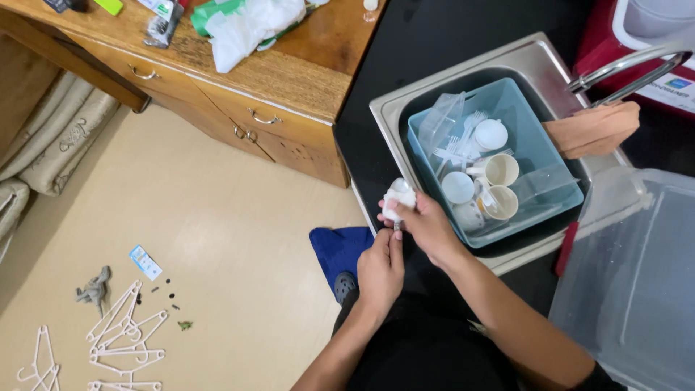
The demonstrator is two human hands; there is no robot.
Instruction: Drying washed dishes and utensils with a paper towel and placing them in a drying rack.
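Note:
My right hand (432, 228) is closed around a small white crumpled item (399, 197), held over the black counter at the near-left corner of the sink. My left hand (381, 270) sits just below it, its fingertips pinching a thin grey piece (397, 227) that sticks out under the white item. What exactly the white item is cannot be made out. Beside my hands, a pale blue plastic tub (557, 195) rests in the steel sink (536, 61). It holds cream and white cups (502, 169), white plastic forks (463, 141) and a clear lid.
A chrome tap (630, 69) arches over the sink, with an orange cloth (594, 129) on the rim. A large clear plastic bin (637, 275) stands at the right. A wooden drawer cabinet (268, 108) is at the left. White hangers (123, 333) and a blue mat (337, 246) lie on the floor.

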